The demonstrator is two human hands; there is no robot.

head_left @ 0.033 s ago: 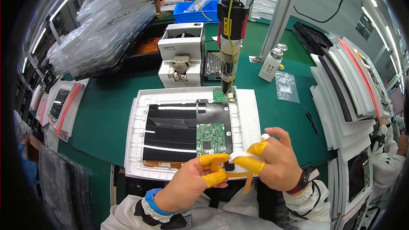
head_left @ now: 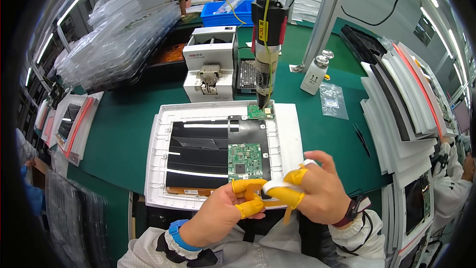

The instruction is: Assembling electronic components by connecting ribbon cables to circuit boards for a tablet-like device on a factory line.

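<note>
Head view, looking down at a green workbench [head_left: 129, 124]. At the centre lies a white tray [head_left: 158, 168] bearing a flat black panel [head_left: 198, 154], with a green circuit board [head_left: 244, 161] set on the panel's lower right part and a smaller green board [head_left: 261, 112] at the panel's top edge, toward twelve o'clock.

At about six o'clock the person's two hands meet just below the tray's near edge. The left hand [head_left: 220, 213] wears yellow finger cots on thumb and forefinger; the right hand [head_left: 320, 188] wears them too. Both pairs of capped fingertips are pinched close on a small white strip [head_left: 274, 186], apparently tape, stretched between the hands, just beside the lower right corner of the circuit board. The other fingers curl loosely.

At twelve o'clock a hanging electric screwdriver [head_left: 267, 44] points down, its tip at the smaller board. Behind it stands a white box-shaped machine [head_left: 210, 64]. At one o'clock stands a white dispenser bottle [head_left: 316, 75], with a small clear bag [head_left: 332, 100] beside it. Stacked trays [head_left: 401, 104] fill three o'clock.
</note>
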